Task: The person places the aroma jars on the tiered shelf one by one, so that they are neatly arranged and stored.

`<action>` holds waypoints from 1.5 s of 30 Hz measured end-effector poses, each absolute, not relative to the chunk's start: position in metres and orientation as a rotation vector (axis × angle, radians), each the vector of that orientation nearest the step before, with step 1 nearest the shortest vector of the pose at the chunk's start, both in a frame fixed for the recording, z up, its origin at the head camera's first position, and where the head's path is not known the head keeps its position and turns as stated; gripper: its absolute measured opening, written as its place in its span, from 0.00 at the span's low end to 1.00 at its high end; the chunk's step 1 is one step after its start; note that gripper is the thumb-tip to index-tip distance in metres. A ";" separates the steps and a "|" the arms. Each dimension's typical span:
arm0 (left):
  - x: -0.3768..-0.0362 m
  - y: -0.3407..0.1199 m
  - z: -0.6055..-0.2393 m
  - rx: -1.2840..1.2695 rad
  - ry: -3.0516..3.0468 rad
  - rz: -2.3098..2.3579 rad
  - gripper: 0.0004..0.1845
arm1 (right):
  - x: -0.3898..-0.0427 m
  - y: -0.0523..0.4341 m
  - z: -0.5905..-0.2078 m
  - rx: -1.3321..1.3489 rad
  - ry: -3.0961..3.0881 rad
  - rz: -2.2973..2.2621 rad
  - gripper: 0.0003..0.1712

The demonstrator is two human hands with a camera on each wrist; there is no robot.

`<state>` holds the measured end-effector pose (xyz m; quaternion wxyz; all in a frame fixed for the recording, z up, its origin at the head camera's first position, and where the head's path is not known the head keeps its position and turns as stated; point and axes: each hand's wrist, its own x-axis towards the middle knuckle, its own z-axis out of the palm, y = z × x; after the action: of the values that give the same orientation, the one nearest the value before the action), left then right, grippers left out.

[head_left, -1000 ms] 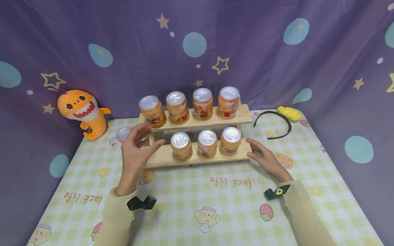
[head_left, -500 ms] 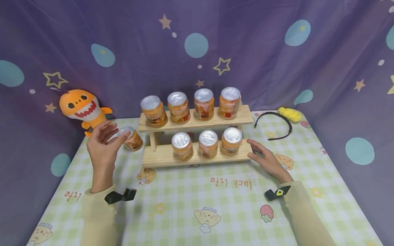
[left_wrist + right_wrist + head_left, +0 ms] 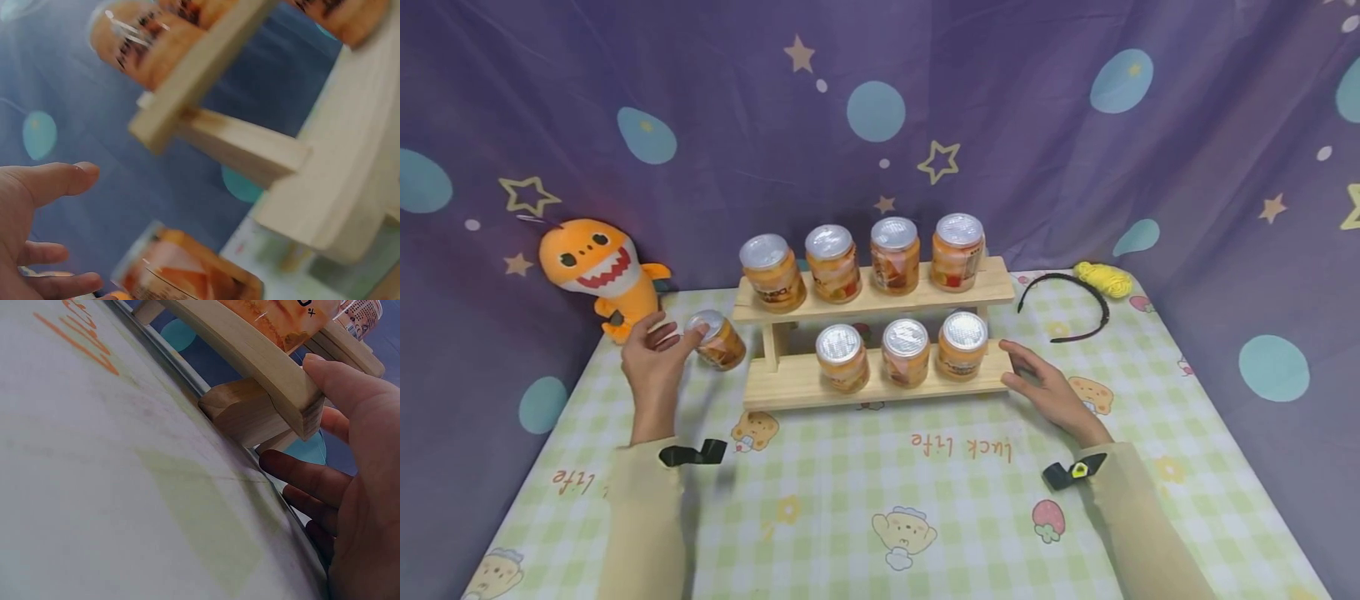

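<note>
A clear jar (image 3: 722,346) of orange-coloured contents with a silver lid stands on the cloth left of the two-tier wooden rack (image 3: 760,383). My left hand (image 3: 657,362) is beside it, thumb and fingers spread; in the left wrist view the fingers are held apart from the jar (image 3: 194,269). My right hand (image 3: 1048,392) is at the right end of the lower shelf. In the right wrist view its thumb touches the shelf end (image 3: 306,406), the other fingers loosely extended. Several similar jars (image 3: 895,258) line the upper shelf, and three jars (image 3: 906,354) stand on the lower one.
An orange shark plush (image 3: 602,267) leans at the back left, close behind my left hand. A black headband (image 3: 1101,304) and a yellow yarn bundle (image 3: 1105,279) lie at the back right. A checked cloth (image 3: 842,492) covers the table, and a purple curtain (image 3: 722,125) hangs behind.
My left hand has moved left from the rack's left end to the far side of the lone jar, bringing that jar into fuller view. My right hand has stayed at the shelf end.
</note>
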<state>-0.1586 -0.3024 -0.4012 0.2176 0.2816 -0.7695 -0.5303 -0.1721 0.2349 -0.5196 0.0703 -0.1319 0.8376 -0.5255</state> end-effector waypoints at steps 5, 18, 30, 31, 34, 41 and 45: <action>-0.167 -0.307 -0.420 0.784 -2.217 -1.445 0.39 | -0.172 0.235 -0.518 -0.387 2.495 -1.596 0.35; -0.185 -0.310 -0.452 0.701 -2.221 -1.523 0.36 | -0.173 0.235 -0.520 -0.388 2.507 -1.588 0.34; -0.190 -0.312 -0.457 0.647 -2.172 -1.535 0.33 | -0.172 0.235 -0.519 -0.384 2.493 -1.599 0.33; -0.191 -0.312 -0.457 0.653 -2.171 -1.527 0.33 | -0.172 0.235 -0.519 -0.382 2.492 -1.597 0.33; -0.191 -0.313 -0.457 0.663 -2.169 -1.515 0.33 | -0.172 0.235 -0.519 -0.382 2.497 -1.592 0.34; -0.183 -0.315 -0.450 0.655 -2.113 -1.499 0.31 | -0.172 0.235 -0.519 -0.401 2.502 -1.587 0.33; -0.177 -0.315 -0.438 0.653 -2.086 -1.517 0.32 | -0.173 0.235 -0.519 -0.403 2.508 -1.583 0.34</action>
<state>-0.1769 -0.3150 -0.4383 0.2379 0.2385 -0.7615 -0.5538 -0.1729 0.2353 -0.5193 0.0739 -0.1344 0.8356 -0.5275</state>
